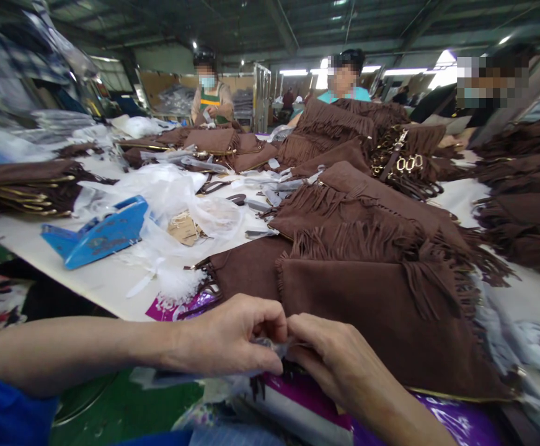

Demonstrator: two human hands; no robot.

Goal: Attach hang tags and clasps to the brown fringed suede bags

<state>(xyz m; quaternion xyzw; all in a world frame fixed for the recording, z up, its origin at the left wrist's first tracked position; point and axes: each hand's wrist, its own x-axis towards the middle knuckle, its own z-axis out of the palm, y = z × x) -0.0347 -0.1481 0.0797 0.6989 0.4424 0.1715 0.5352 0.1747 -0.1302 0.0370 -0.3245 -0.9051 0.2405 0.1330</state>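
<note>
My left hand (232,337) and my right hand (332,356) meet at the near edge of the table, fingertips pinched together on a small piece of clear plastic film (274,345). Both hands are closed in a pinch. Just beyond them lies a brown suede fringed bag (381,310) at the front of a pile of like bags (358,210). Under my hands a purple and white wrapper (297,402) shows, with dark fringe strands poking out by my right palm.
A blue tagging tool (100,232), crumpled clear plastic bags (172,192) and a paper tag (183,228) lie on the white table (97,279). More brown bags are stacked left (23,186) and right (525,198). Three people work at the far side.
</note>
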